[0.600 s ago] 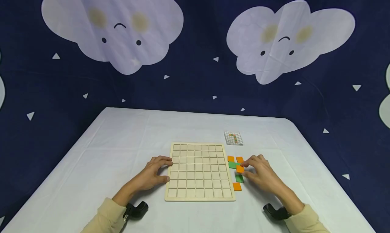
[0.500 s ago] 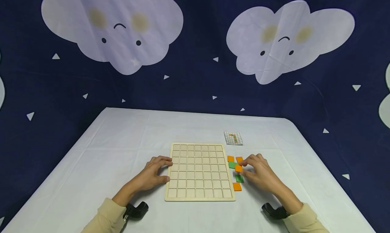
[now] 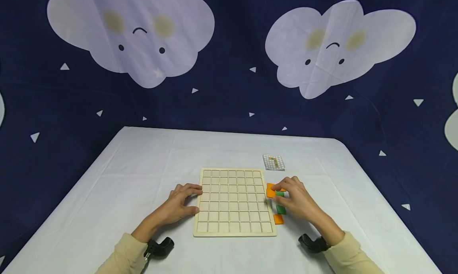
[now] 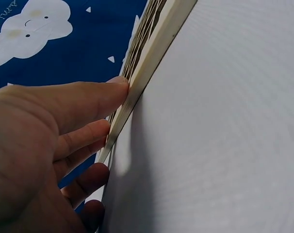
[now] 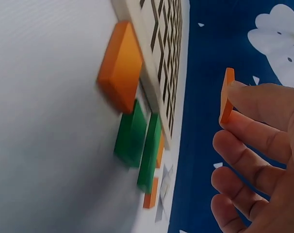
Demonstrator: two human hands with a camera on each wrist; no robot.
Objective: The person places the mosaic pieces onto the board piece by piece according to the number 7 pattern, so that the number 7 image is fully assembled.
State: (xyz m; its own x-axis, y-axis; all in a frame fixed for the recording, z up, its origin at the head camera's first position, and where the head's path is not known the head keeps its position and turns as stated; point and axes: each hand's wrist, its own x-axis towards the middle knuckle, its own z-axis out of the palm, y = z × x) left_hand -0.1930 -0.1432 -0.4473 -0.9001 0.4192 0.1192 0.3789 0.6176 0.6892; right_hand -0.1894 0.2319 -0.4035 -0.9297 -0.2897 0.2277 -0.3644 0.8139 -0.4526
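A light wooden grid board (image 3: 235,234) lies on the white table. My left hand (image 3: 179,204) rests at its left edge, thumb and fingertips touching the rim, fingers fairly straight. Over by the board's right edge, my right hand (image 3: 297,200) pinches an orange square tile (image 5: 227,94) between thumb and index finger. The tile is raised above the table in the right wrist view. Beneath and beside this hand lie green tiles (image 3: 280,209) and further orange tiles (image 3: 278,219); the hand partly covers some of them.
A small pattern card (image 3: 274,162) with a coloured grid lies beyond the tiles, behind the board's right corner. White cloth covers the table (image 3: 150,150). A dark blue curtain (image 3: 229,99) with clouds hangs behind it.
My right hand has moved left with the orange tile, toward the board's right edge, and slightly away from me. The left hand and the board have stayed put.
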